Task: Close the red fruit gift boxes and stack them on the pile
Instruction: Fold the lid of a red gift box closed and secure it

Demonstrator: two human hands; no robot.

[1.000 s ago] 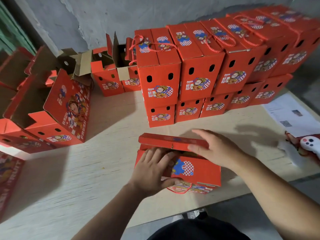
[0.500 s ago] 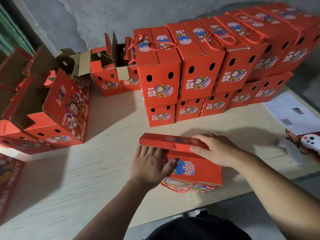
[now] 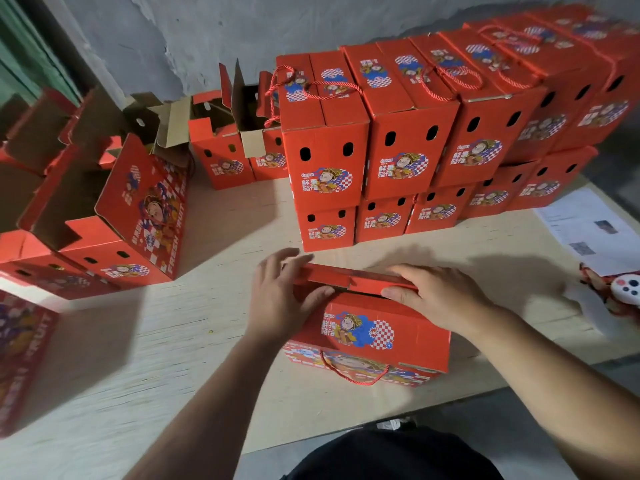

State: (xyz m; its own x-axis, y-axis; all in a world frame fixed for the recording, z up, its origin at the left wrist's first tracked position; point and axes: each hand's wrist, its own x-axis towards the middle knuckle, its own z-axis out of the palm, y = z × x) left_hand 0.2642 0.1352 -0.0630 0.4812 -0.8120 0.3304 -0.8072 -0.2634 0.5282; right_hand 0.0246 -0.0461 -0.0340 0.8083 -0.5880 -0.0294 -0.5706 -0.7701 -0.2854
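- My left hand point(image 3: 280, 299) grips the left end of the red fruit gift box point(image 3: 372, 336), fingers curled over its far edge and thumb against the near face, so the box stays put while I close it
- My right hand point(image 3: 438, 299) lies over the narrow top flap point(image 3: 353, 280), fingers bent over it and thumb pinching its near edge, to press the flap down into place
- The box sits on the tabletop point(image 3: 214, 327) right under my fingers, rope handle point(image 3: 353, 372) hanging toward me
- The pile of closed boxes point(image 3: 398, 147) stands just beyond my fingers, an easy reach for stacking, I judge
- Open boxes point(image 3: 104, 216) wait well off to the left of my left fingers
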